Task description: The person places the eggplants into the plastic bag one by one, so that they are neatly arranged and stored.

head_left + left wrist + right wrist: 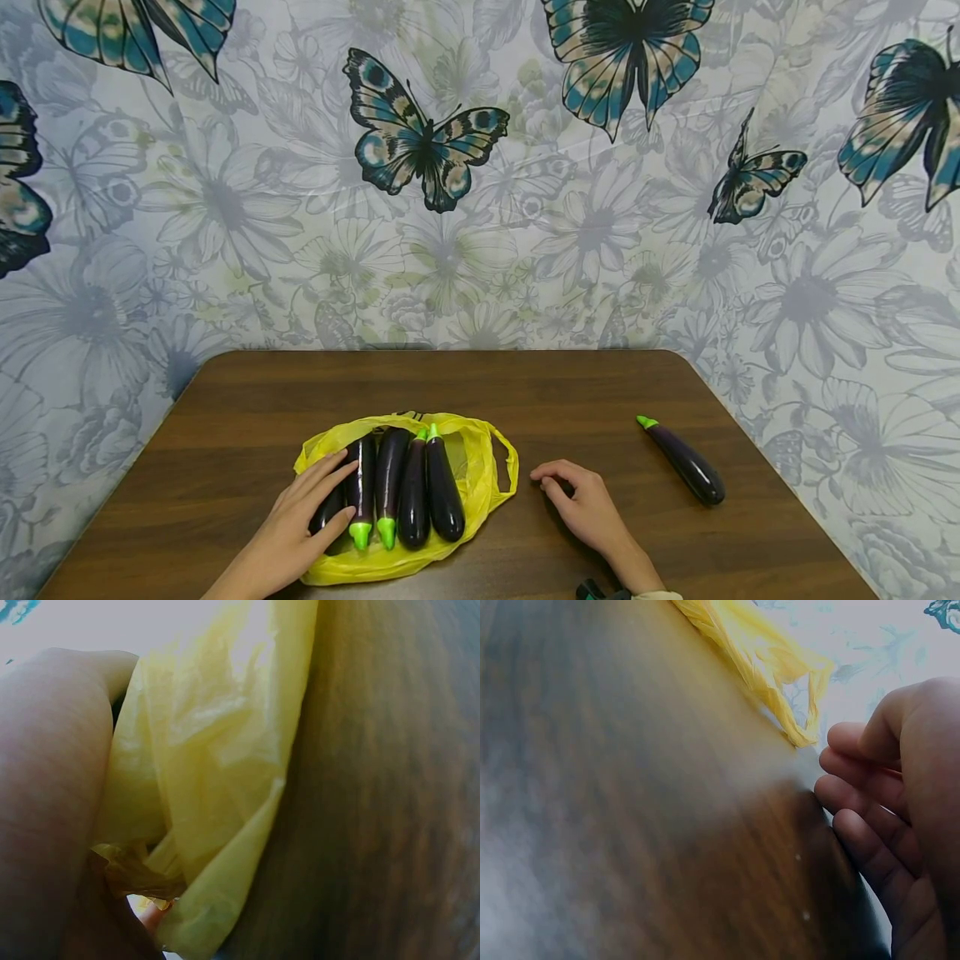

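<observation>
Several dark purple eggplants (414, 492) with bright green stem ends lie side by side in an open yellow plastic bag (397, 568). My left hand (303, 508) rests over the left side of the bag, fingers extended and thumb apart. Its fingertips touch the eggplants there, and the leftmost eggplant (327, 507) is partly hidden beneath it. The left wrist view shows crumpled yellow plastic beside that hand. To the right of the bag, my right hand (588, 507) is over the table with loosely bent fingers and nothing in them. Another eggplant (686, 462) lies farther right, apart from the hand.
Everything lies on a brown wooden table (592, 383). One bag handle loop (510, 467) sticks out toward the right hand. Behind the table's far edge hangs a pale floral cloth (450, 292) printed with butterflies.
</observation>
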Motion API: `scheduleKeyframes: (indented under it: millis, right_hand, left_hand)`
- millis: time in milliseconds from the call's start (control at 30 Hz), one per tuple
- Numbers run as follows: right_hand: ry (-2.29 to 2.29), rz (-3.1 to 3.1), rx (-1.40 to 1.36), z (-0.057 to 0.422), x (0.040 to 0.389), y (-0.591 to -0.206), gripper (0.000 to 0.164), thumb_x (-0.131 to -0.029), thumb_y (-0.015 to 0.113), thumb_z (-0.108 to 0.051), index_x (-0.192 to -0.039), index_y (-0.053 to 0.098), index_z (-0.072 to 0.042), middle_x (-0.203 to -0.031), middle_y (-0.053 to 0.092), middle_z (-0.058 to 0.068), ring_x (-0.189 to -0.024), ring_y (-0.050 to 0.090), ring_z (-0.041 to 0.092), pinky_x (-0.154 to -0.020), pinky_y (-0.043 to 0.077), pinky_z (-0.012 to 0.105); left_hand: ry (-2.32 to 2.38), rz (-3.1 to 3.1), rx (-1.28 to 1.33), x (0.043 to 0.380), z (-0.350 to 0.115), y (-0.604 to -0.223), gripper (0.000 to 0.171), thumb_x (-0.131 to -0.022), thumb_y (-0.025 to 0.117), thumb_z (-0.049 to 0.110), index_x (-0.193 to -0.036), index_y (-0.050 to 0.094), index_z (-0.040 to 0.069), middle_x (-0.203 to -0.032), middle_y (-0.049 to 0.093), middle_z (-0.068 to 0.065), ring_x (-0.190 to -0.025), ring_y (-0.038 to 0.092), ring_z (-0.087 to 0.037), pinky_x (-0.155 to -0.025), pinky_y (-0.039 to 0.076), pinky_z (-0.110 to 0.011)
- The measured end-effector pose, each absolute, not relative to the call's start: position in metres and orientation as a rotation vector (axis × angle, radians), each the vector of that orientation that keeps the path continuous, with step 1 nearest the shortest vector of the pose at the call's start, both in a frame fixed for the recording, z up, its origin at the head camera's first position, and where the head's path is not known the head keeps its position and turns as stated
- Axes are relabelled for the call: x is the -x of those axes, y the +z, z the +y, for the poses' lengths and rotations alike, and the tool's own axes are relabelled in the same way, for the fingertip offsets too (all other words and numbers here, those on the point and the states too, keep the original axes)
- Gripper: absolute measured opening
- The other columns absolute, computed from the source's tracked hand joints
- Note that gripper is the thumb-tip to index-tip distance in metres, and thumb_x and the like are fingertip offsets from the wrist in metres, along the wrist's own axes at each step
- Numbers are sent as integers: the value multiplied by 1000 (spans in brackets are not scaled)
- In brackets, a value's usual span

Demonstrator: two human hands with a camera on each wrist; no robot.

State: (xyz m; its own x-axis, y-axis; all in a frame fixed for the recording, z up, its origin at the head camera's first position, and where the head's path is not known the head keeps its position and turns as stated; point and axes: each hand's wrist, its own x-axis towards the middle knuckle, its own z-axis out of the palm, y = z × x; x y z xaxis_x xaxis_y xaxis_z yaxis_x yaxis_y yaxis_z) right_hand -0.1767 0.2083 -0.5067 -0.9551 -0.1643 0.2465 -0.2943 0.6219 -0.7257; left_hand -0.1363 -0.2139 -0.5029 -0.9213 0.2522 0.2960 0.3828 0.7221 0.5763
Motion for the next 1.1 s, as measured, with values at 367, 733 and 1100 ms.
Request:
scheduleKeyframes:
  millis: [367, 733, 1100]
  right_hand:
    - [1237, -2693, -384, 208, 176, -507, 23, -98, 68, -5, -98, 78, -26, -99, 73, -18, -89, 67, 3, -82, 56, 26]
    - [1402, -2616, -295, 207, 177, -508, 23, -99, 67, -5, -102, 79, -25, -97, 74, -13, -86, 68, 6, -81, 56, 25]
    - [1405, -2608, -270, 207, 177, -507, 22, -99, 67, -5, -102, 79, -24, -91, 73, -12, -83, 68, 6, -76, 55, 25]
  left_hand:
    - [-978, -2727, 511, 136, -214, -503, 57, -99, 71, 33, -151, 54, 19, -159, 45, -15, -143, 40, -45, -99, 34, -79]
    - [-981, -2734, 507, 136, -214, -502, 57, -99, 70, 35, -151, 54, 21, -160, 44, -12, -144, 39, -43, -99, 32, -79]
    - [-987, -2730, 512, 136, -214, -502, 57, -99, 70, 35, -152, 53, 21, -161, 43, -12, -145, 38, -43, -99, 33, -79]
